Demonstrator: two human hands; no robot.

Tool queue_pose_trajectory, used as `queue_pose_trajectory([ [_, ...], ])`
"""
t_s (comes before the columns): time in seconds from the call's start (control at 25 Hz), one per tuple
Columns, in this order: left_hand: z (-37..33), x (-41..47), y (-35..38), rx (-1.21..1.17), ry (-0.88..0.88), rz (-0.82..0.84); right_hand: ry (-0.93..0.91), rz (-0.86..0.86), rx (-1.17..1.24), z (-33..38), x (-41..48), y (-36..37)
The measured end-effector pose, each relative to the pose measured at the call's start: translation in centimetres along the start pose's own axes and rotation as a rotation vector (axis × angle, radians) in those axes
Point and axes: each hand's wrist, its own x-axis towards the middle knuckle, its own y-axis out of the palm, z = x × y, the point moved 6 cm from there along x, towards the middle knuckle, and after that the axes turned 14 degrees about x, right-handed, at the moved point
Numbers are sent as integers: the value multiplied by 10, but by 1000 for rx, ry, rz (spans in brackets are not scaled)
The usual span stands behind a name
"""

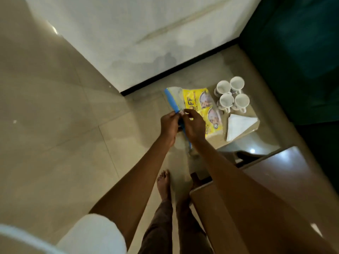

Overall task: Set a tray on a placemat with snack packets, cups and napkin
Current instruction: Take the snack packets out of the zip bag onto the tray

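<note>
A clear zip bag with a blue closing strip [173, 99] lies at the left end of a small low table [254, 111]. Yellow snack packets [200, 102] show through the bag. My left hand [169, 125] and my right hand [194, 126] meet at the blue strip, and the fingertips of both pinch it. Several white cups [232, 95] stand grouped at the table's far right. A folded white napkin [238, 125] lies just in front of them. The near part of the bag is hidden behind my hands.
A brown wooden tabletop [278, 180] sits close at the lower right. Dark green furniture [297, 61] fills the upper right. A white wall with a black skirting [176, 70] runs behind the low table. My bare foot [163, 186] stands on beige floor tiles [55, 116].
</note>
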Motion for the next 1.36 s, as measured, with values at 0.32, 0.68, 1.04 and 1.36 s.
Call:
queue_pose_trajectory([
  [0.32,-233,-149,20,198,268,175,-133,-96,210,233,-46,-86],
  [0.68,-491,-367,69,119,754,205,-379,-109,380,536,-117,-250],
  [1.04,-594,-588,235,221,1110,569,-599,-532,609,650,-253,-473],
  [1.36,-473,-750,371,384,1138,884,-448,-845,630,568,-410,-650],
])
